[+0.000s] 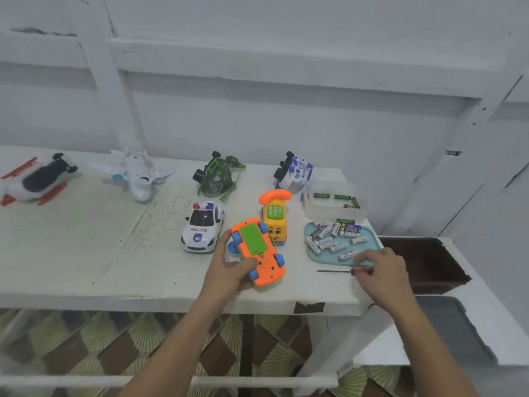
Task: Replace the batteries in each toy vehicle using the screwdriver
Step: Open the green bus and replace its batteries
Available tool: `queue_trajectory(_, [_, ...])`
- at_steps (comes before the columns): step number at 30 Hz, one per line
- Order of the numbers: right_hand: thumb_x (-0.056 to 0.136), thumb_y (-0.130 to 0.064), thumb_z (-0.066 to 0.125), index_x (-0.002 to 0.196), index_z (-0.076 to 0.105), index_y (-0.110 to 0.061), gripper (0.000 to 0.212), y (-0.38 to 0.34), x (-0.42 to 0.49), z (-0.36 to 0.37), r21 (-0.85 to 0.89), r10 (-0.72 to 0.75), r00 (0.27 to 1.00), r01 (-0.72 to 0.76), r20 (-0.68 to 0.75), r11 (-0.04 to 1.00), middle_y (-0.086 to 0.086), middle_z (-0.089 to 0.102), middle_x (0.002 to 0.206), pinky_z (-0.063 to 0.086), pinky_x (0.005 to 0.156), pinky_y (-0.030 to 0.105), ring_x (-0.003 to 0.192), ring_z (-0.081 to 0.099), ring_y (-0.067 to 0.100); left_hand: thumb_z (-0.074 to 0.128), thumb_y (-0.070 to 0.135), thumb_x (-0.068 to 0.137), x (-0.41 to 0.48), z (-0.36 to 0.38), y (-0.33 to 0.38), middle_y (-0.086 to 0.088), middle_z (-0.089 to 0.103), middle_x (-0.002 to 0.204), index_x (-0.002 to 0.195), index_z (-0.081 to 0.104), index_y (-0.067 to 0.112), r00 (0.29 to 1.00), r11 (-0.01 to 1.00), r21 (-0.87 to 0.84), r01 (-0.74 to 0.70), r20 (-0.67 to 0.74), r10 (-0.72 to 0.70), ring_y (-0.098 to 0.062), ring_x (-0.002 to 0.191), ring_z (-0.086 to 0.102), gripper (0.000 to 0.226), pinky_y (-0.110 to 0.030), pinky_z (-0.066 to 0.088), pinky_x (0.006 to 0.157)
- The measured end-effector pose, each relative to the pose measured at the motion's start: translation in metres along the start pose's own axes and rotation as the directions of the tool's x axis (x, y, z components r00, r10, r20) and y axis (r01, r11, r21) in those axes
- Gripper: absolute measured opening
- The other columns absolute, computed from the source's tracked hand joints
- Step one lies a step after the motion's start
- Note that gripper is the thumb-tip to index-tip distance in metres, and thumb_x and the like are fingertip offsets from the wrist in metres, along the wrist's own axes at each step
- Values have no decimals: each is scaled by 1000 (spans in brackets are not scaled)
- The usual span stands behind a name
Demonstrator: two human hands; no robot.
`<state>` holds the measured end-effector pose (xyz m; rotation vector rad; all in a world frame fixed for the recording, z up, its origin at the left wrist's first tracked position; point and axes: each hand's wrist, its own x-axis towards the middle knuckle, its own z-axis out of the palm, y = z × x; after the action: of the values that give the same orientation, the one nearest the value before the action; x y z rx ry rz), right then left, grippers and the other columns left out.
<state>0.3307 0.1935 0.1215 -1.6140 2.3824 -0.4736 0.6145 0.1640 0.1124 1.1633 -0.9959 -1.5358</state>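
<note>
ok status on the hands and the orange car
Left hand grips orange car, underside up, green cover on. Right hand at screwdriver handle, grip unclear. Nothing blocking.

Single wide-angle head-worn view, forward and down, close over the white table (100,253), back wall (286,124) beyond

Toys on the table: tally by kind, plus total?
Planes: 2, red-winged plane, white plane
Camo-patterned vehicles: 2, green camo toy, blue camo toy
Police car: 1
Yellow phone car: 1
Orange wheeled toy, underside up in left hand: 1
Total: 7
</note>
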Motion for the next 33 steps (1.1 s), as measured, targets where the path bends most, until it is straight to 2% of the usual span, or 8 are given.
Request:
queue_trajectory(6, [79, -10, 62, 93, 57, -37, 31, 23, 4, 0, -50, -22, 999, 24, 50, 998, 0, 54, 103, 31, 75, 32, 97, 45, 24, 73, 11, 78, 0, 3, -5, -11, 67, 124, 111, 50, 66, 998, 999, 45, -20, -66, 23, -31, 104, 71, 68, -51, 60, 81])
queue_trajectory(11, [84, -9, 64, 91, 61, -31, 23, 28, 4, -4, -20, -84, 993, 86, 86, 996, -1, 46, 95, 37, 75, 29, 98, 50, 24, 65, -1, 89, 3, 1, -14, -12, 67, 122, 120, 46, 54, 997, 999, 21, -35, -65, 36, -32, 103, 70, 67, -35, 61, 64])
queue_trajectory(16, [88, -13, 64, 89, 61, -30, 17, 21, -3, -24, 231, -156, 971, 113, 179, 966, -4, 62, 97, 47, 71, 32, 89, 60, 18, 66, -1, 89, 1, 1, -15, -15, 70, 115, 124, 41, 53, 995, 997, 56, -54, -75, 58, -26, 94, 74, 68, -31, 60, 63])
queue_trajectory(19, [89, -8, 63, 93, 67, -21, 14, -5, -9, -41, 587, -199, 969, 77, 147, 806, 7, 68, 94, 58, 73, 37, 87, 65, 27, 65, 0, 89, 0, 1, -15, -14, 73, 107, 114, 42, 59, 994, 993, 94, -77, -74, 84, -23, 90, 75, 68, -32, 61, 65])
queue_trajectory(21, [90, -6, 62, 94, 69, -19, 16, -24, -15, -52, 687, -228, 973, 137, 43, 713, 9, 70, 95, 58, 67, 30, 84, 65, 25, 65, 0, 90, 0, 2, -17, -13, 74, 101, 115, 41, 58, 993, 991, 104, -84, -73, 92, -21, 85, 75, 68, -30, 60, 62])
queue_trajectory(23, [89, -7, 63, 91, 69, -23, 17, -42, -22, -59, 664, -264, 962, 240, -66, 708, 0, 72, 91, 55, 61, 23, 78, 65, 18, 66, 2, 89, 0, 2, -18, -12, 75, 96, 121, 39, 56, 992, 990, 111, -86, -80, 95, -19, 83, 76, 68, -30, 60, 63])
queue_trajectory(25, [87, -8, 64, 87, 68, -26, 18, -59, -28, -61, 594, -341, 930, 353, -139, 723, -7, 69, 85, 54, 62, 27, 77, 63, 14, 68, 5, 88, 0, 2, -20, -11, 75, 90, 124, 38, 57, 991, 988, 123, -89, -90, 100, -20, 83, 76, 70, -33, 61, 66])
queue_trajectory(33, [83, -11, 62, 85, 64, -18, 7, -96, -36, -53, 317, -560, 816, 574, -142, 755, -5, 64, 82, 43, 66, 19, 82, 54, 8, 75, 10, 82, 0, 4, -21, -14, 71, 76, 128, 37, 56, 988, 991, 105, -86, -119, 98, -21, 81, 75, 75, -33, 61, 66])
